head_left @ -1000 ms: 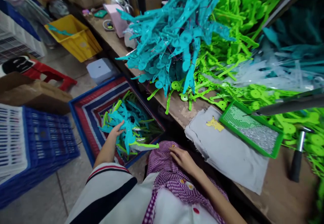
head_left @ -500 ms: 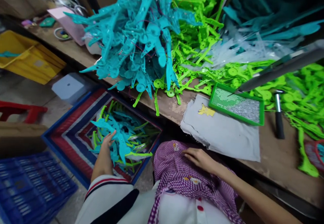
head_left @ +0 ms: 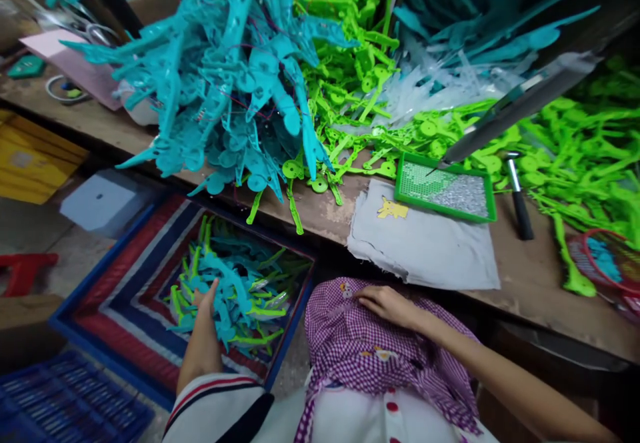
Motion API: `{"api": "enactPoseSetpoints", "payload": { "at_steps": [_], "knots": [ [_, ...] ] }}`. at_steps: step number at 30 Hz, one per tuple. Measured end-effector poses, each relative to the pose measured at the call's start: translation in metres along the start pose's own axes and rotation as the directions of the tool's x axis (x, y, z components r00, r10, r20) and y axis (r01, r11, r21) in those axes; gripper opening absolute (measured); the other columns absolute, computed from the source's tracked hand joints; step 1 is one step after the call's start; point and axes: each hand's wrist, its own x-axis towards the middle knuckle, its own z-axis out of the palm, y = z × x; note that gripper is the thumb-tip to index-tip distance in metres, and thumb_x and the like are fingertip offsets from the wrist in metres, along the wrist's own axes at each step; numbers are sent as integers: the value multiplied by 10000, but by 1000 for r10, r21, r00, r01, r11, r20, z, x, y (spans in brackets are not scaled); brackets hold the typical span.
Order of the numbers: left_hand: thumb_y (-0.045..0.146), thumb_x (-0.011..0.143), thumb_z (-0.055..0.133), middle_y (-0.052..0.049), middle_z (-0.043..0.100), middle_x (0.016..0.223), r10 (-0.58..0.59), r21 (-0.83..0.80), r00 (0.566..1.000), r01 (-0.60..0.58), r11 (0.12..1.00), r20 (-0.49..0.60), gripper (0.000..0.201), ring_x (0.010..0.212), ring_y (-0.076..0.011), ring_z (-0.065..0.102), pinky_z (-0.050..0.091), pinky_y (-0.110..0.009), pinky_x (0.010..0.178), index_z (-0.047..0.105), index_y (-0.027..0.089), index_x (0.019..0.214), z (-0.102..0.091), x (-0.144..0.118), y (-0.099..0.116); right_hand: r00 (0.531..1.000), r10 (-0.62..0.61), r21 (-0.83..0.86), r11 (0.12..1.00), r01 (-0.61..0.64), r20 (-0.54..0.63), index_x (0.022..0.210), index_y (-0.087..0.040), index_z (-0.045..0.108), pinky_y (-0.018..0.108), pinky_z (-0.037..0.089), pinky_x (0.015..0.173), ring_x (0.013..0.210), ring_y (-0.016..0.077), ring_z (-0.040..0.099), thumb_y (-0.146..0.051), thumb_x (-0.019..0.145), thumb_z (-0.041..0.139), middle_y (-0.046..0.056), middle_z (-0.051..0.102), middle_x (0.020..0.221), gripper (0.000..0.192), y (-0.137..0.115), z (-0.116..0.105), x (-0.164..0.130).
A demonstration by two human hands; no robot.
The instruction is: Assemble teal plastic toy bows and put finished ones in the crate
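"Below the edge of the bench (head_left: 540, 276), what is found?"

"Turquoise pieces (head_left: 240, 289) are heaped with green ones (head_left: 267, 311) in a lined crate (head_left: 100, 296), and the left hand (head_left: 205, 297) is set among them, thumb and fingers parted. Whether any piece is gripped cannot be told."

"And the right hand (head_left: 386, 304)?"

"It is laid loosely on the checked apron (head_left: 330, 336), fingers lightly bent, nothing seen held."

"How might a turquoise piece be handled?"

"As light, fairly stiff plastic, it is judged — rather slick, since the surfaces shine. Thin ends might be bent or snagged on neighbours. A piece is best taken by its broad middle, not by a tapering tip."
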Motion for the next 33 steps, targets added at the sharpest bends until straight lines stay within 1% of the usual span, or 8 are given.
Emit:
{"api": "enactPoseSetpoints", "payload": {
  "at_steps": [4,10,16,21,23,25,28,33],
  "knots": [
    [375,937,659,-83,608,1273,-78,77,936,110,991,-343,385,1140,-262,621,559,-419,917,600,188,1269,54,-22,-5,994,53,35,998,-49,-99,1226,-219,702,397,546,989,1077,237,709,-392,1026,403,93,739,1190,399,6,0,-16],
    [228,871,691,-124,583,1243,68,39,910,-57,998,-410,313,1161,-294,606,516,-451,991,610,183,1170,190,-71,-3,981,3,67,998,10,-192,1193,-236,711,377,559,948,1027,228,716,-422,1025,407,80,753,1130,394,6,-12,-56],
    [198,820,645,-100,577,1212,438,31,786,-474,880,-437,316,1118,-240,620,522,-433,1000,597,196,1133,244,-131,92,933,8,266,959,95,-361,1147,-228,733,355,562,933,1008,221,722,-496,1004,439,85,764,1104,423,7,-35,-70],
    [294,875,674,-79,659,1087,948,505,78,-831,232,-308,239,1085,-229,625,495,-416,1013,631,217,1097,189,-183,256,898,80,372,923,96,-432,1098,-199,751,388,591,870,907,246,744,-569,958,486,102,782,989,476,23,-48,-69],
    [324,903,647,-92,657,1137,945,585,-8,-786,197,-328,280,1117,-228,611,479,-407,1024,600,200,1149,161,-177,337,893,67,371,921,116,-446,1117,-213,745,380,592,872,911,240,745,-552,957,498,94,782,1002,449,25,-53,-70],
    [349,930,604,-110,655,1157,938,608,44,-751,258,-344,310,1102,-231,613,486,-403,996,568,174,1183,141,-151,413,884,46,339,932,130,-465,1105,-219,748,384,594,873,920,242,746,-540,958,498,91,781,1028,433,25,-56,-68],
    [421,835,718,-125,669,1131,915,649,269,-645,403,-301,440,1190,-306,575,408,-472,1067,565,196,1182,130,-95,496,875,-3,279,947,158,-484,1073,-217,757,395,599,876,931,249,749,-522,964,486,92,783,1036,423,25,-51,-63],
    [271,681,804,-146,675,1043,826,644,482,-540,542,-291,481,1216,-396,546,347,-536,1069,611,163,1108,138,-37,534,858,-58,220,956,195,-511,1077,-222,759,383,602,894,972,244,751,-476,985,471,99,781,1059,395,28,-36,-64]
  ]
}}
